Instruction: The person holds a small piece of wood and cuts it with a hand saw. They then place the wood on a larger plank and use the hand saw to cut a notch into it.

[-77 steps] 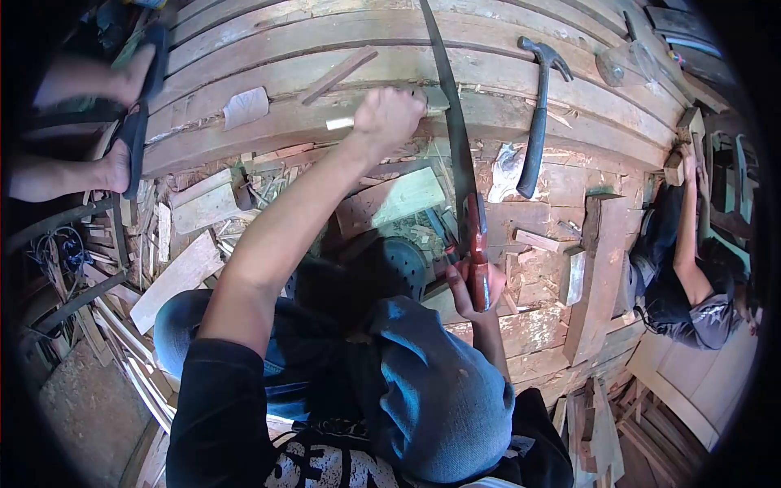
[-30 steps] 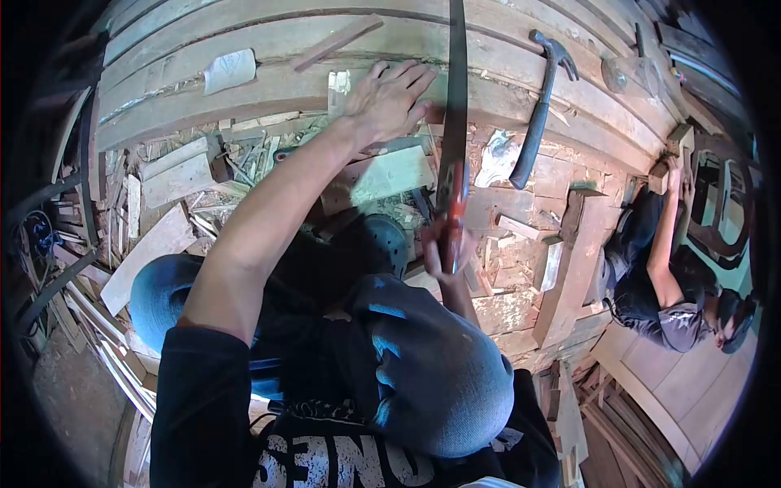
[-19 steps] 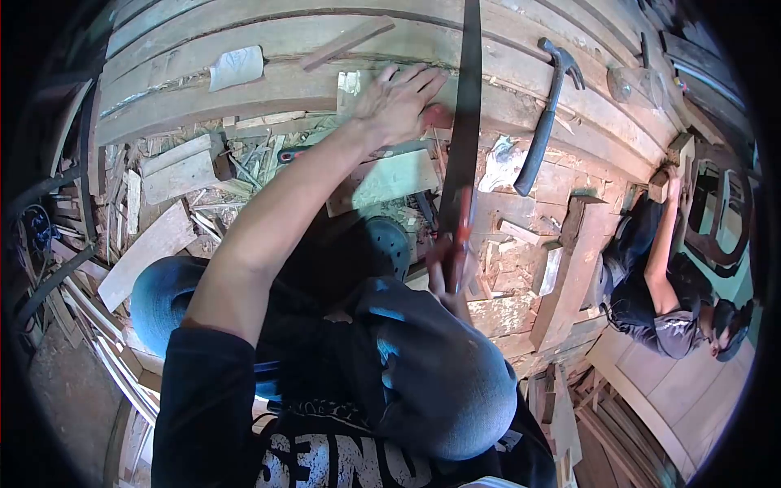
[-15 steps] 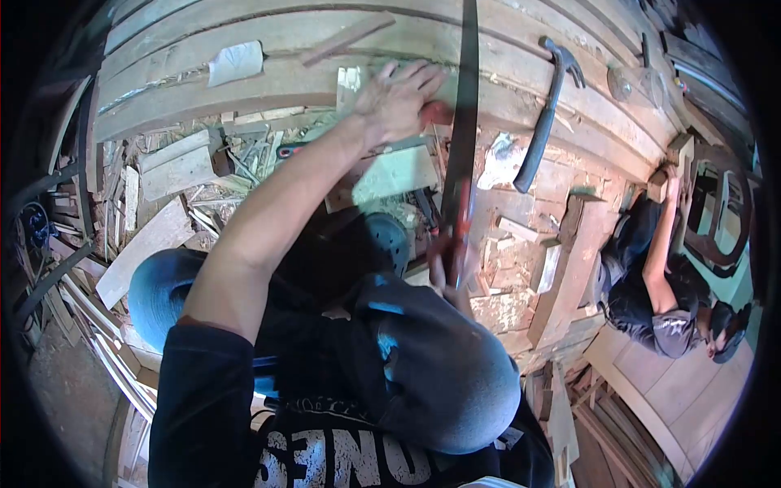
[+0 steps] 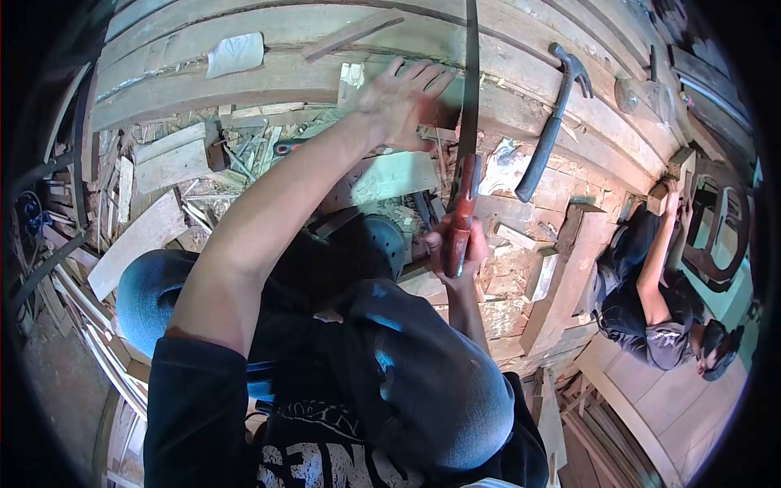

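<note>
My right hand is wrapped round the red handle of a handsaw. The long dark blade points away from me, across the edge of the thick timber in front. My left hand lies with its fingers spread, pressing on a wooden piece at that timber, just left of the blade. Below that palm is a pale flat board. A claw hammer with a dark grip rests on the planks to the right of the saw.
Long planks run across the far side, with a crumpled paper on them. Offcuts and shavings litter the floor. A thick wooden block lies to the right. Another person crouches at the far right, one hand on a wood piece.
The saw and my right hand have shifted a little away from my body, and the handle shows more clearly. My left hand stays in nearly the same place, fingers spread slightly wider.
</note>
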`<state>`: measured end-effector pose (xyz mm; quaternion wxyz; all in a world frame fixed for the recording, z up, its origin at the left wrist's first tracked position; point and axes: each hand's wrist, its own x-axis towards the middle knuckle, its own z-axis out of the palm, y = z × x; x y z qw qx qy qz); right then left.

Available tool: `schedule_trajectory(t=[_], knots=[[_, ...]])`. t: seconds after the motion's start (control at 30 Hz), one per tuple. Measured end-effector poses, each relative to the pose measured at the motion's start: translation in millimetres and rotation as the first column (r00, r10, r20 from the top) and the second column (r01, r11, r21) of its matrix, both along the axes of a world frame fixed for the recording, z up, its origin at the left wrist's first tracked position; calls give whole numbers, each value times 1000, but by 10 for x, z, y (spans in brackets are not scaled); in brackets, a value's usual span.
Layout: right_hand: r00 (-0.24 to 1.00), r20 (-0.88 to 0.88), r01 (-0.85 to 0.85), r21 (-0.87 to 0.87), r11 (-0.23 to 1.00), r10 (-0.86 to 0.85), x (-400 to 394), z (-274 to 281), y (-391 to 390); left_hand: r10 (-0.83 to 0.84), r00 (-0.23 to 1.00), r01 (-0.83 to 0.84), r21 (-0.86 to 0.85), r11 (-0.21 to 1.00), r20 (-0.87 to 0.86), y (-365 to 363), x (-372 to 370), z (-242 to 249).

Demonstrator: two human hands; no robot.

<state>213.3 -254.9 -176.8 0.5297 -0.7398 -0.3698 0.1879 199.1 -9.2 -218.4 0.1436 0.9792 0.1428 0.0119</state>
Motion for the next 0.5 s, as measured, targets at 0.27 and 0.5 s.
schedule_trajectory(t=[0.27,0.5], knots=[[997,-70,-22,88,996,29,11,-175,10,29,997,-31,-21,999,-64,27,82,51],[736,-669,54,206,977,101,-162,-353,-667,79,988,-85,-41,996,-130,-24,108,101]])
